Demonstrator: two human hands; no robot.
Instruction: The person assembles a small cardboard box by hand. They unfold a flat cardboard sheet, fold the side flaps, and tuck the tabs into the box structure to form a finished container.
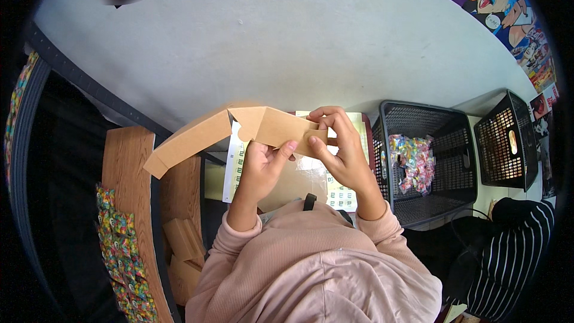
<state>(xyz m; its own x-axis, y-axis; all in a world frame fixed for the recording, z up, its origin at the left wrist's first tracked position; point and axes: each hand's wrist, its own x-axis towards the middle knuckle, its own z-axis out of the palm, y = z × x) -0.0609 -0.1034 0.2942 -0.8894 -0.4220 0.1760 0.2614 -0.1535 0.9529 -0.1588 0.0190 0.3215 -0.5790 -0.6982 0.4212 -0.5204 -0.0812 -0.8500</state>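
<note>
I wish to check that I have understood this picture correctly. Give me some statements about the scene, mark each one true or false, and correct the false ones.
1. The left hand and the right hand both touch the brown cardboard. True.
2. The brown cardboard is one flat sheet without any fold. False: it is bent into several panels.
3. The large black basket holds small colourful packets. True.
4. The large black basket stands on the person's left. False: it stands on the person's right.
5. The smaller black basket is to the right of the large one. True.
6. The left hand is inside the large black basket. False: it is at the cardboard's lower edge.
</note>
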